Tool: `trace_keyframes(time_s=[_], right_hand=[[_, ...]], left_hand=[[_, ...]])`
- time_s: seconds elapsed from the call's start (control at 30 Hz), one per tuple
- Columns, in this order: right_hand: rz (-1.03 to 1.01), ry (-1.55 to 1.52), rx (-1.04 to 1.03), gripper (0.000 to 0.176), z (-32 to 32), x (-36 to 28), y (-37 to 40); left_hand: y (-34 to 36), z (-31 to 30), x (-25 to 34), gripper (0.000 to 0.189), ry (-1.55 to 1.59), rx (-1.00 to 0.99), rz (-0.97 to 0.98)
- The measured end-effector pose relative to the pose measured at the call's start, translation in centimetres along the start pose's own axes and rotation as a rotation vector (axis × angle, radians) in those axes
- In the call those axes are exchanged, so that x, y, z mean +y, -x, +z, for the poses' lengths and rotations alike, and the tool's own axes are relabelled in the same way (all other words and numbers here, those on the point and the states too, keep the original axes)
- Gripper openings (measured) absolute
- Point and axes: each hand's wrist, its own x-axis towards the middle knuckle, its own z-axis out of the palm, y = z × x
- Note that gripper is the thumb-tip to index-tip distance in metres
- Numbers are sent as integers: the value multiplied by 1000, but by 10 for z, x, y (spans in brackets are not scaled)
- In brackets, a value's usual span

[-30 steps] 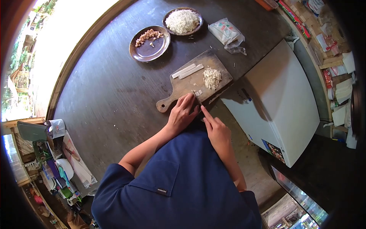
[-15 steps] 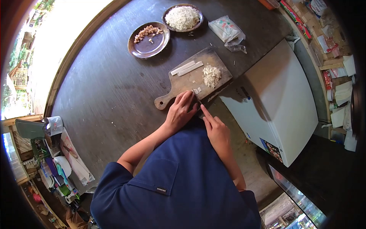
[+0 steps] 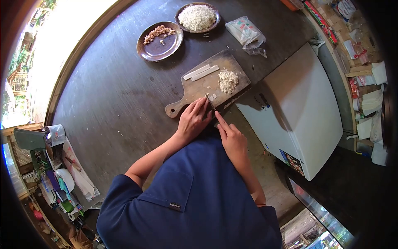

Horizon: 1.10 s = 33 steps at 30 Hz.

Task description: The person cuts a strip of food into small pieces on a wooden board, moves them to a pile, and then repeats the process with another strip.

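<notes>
A wooden cutting board (image 3: pixel 188 93) with a handle lies near the counter's edge. On it are pale white sticks (image 3: pixel 202 73), a heap of finely chopped pale bits (image 3: pixel 228 81) and a few small cut pieces (image 3: pixel 212 97). My left hand (image 3: pixel 193 121) presses its bent, closed fingers down at the board's near edge; what lies beneath them is hidden. My right hand (image 3: pixel 233 140) grips a knife (image 3: pixel 212 104), index finger stretched along its back. The blade stands right beside my left fingertips, and its handle is mostly covered by my hand.
Beyond the board stand a brown plate (image 3: pixel 154 54) with small brown chunks and a bowl (image 3: pixel 217 20) heaped with pale shreds. A plastic bag (image 3: pixel 245 34) lies right of them. A white freezer (image 3: pixel 306 108) adjoins the dark counter (image 3: pixel 120 99). Utensils (image 3: pixel 62 178) crowd the left.
The whole view has shifted slightly, the board and plates sitting a little further left and up. Both hands keep nearly the same pose, and the knife stays against my left fingertips.
</notes>
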Motion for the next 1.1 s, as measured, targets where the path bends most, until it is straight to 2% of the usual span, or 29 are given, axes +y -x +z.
trace_keyframes(time_s=[0.2, 0.47, 0.63, 0.73, 0.83, 1.0, 1.1], right_hand=[[-44, -14, 58, 52, 11, -1, -19], [-2, 15, 18, 53, 4, 3, 2], [-35, -20, 41, 54, 9, -4, -17], [-44, -14, 45, 53, 1, -7, -8], [22, 20, -16, 53, -4, -5, 4], [-48, -61, 60, 53, 13, 0, -18], [-41, -28, 31, 52, 3, -5, -15]], left_hand=[[0, -2, 2, 46, 16, -6, -10], [1, -1, 0, 45, -12, 22, 6], [4, 0, -2, 48, -10, -36, -4], [2, -1, -2, 46, 39, 26, 2], [4, 0, -2, 47, 18, -4, -5], [6, 0, -2, 50, 8, -35, -6], [5, -3, -4, 53, 2, -53, -2]])
